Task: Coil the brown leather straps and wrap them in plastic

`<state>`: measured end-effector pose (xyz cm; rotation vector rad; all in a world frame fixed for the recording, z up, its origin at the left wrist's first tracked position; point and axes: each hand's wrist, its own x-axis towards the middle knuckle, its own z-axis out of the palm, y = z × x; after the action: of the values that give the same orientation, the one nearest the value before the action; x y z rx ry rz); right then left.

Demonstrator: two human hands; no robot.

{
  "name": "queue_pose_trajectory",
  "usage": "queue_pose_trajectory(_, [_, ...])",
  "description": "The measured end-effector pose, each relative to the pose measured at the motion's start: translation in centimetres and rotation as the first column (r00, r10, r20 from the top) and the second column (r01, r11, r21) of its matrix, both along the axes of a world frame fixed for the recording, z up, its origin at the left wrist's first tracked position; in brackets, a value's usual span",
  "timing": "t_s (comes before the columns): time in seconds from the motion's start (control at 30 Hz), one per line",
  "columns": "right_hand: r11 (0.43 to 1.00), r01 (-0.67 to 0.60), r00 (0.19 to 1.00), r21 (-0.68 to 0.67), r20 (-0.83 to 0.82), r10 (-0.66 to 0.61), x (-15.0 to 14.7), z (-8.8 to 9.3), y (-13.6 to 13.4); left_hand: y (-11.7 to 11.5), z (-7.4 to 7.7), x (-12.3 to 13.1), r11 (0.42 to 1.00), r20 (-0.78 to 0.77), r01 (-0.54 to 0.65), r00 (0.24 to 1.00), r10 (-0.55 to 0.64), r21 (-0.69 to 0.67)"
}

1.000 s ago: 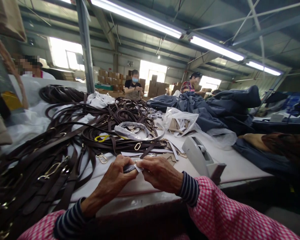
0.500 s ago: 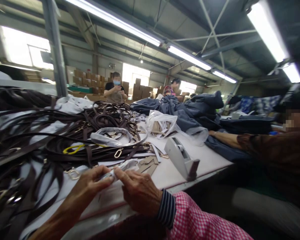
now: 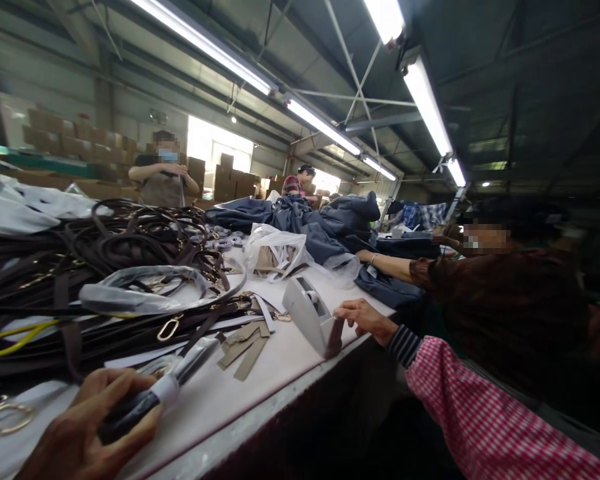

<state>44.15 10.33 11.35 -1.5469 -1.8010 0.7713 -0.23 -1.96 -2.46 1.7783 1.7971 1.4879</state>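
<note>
Low at the left, my left hand is wrapped round a folded dark strap in clear plastic, with a white band round it. The wrapped end points up and to the right, over the table. My right hand is at the front end of a grey tape dispenser near the table's edge. Its fingers are bent and drawn together at the dispenser's tip; anything between them is too small to make out. Tan strips of material lie between the left hand and the dispenser.
Dark brown straps with gold buckles cover the table's left side. A clear bag of strips stands behind the dispenser. Dark blue cloth is heaped at the back. A co-worker's arm reaches in from the right.
My hands have parted. The right has left the wrapped strap and moved right to the tape dispenser; the left keeps the strap, lower left. The view has turned right.
</note>
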Motion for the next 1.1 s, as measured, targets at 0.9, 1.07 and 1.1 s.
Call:
queue_pose_trajectory(0.9, [0.987, 0.148, 0.926, 0.056, -0.359, -0.119, 0.5, -7.3, -4.7, -4.5, 6.7, 3.8, 0.980, 0.343, 0.029, 0.939, 0.042, -0.199])
queue_pose_trajectory(1.07, [0.996, -0.064, 0.907, -0.059, -0.419, 0.034, -4.6, -7.5, -8.5, -4.9, 6.4, 6.0, 0.985, 0.362, 0.015, 0.931, 0.050, -0.174])
queue_pose_trajectory(1.1, [0.985, -0.155, 0.865, -0.079, -0.492, 0.097, -6.8, -7.3, -9.5, -4.9, 6.2, 6.4, 0.988, 0.344, -0.005, 0.937, 0.060, -0.157])
